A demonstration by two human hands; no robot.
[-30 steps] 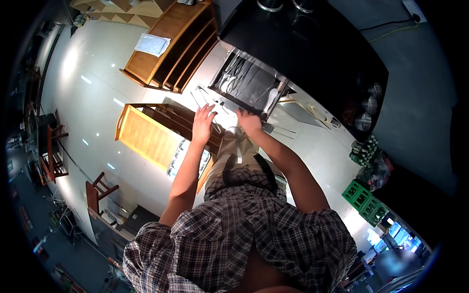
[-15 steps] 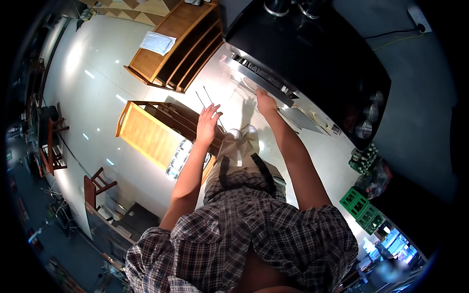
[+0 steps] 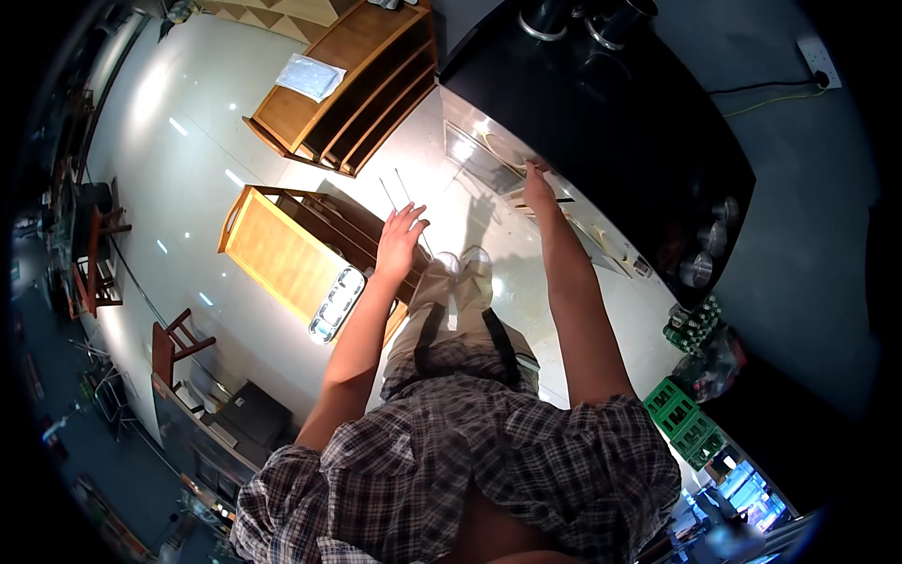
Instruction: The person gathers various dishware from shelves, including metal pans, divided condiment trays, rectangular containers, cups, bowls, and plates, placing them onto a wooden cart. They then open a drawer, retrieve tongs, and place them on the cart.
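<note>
My left hand (image 3: 400, 242) is held low in front of me, its fingers loosely bent around two long thin sticks (image 3: 403, 185). Their ends stick out beyond the fingertips; I cannot tell their exact kind. On the other side, my right hand (image 3: 537, 188) touches the front edge of a drawer (image 3: 548, 191) in the black-topped cabinet (image 3: 601, 122). Its fingertips are partly hidden against the drawer front.
A wooden cart (image 3: 287, 260) bearing a metal tray (image 3: 336, 305) stands left of my legs. Beyond it is another wooden shelf cart (image 3: 324, 113) with a plastic packet (image 3: 309, 77). Green crates (image 3: 684, 421) are at right. A cable (image 3: 770, 88) runs from the wall socket.
The drawer, which stuck out with cutlery showing in it, has slid into the cabinet as my right hand moved towards the cabinet. My left hand has hardly moved.
</note>
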